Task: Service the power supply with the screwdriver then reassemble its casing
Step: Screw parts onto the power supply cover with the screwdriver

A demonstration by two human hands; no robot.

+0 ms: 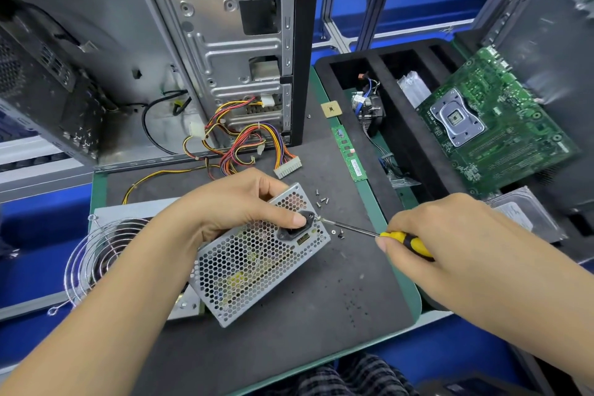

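Note:
The power supply (254,267), a silver box with a honeycomb grille, lies tilted on the dark mat (321,315). My left hand (234,202) grips its upper edge, the thumb pressing beside the black power socket. My right hand (450,235) holds a screwdriver (406,242) by its yellow and black handle. The shaft points left and its tip meets a screw at the casing's right corner beside the socket. Several loose screws (323,200) lie on the mat just above that corner, and two more (338,233) sit under the shaft. A wire fan guard (96,262) and fan sit at the left.
An open computer case (225,42) stands behind, with coloured cables (244,145) trailing onto the mat. A RAM stick (348,153) and CPU chip (331,109) lie at the mat's right edge. A black foam tray (414,145) holds a cooler; a motherboard (495,132) and hard drive (527,212) sit right.

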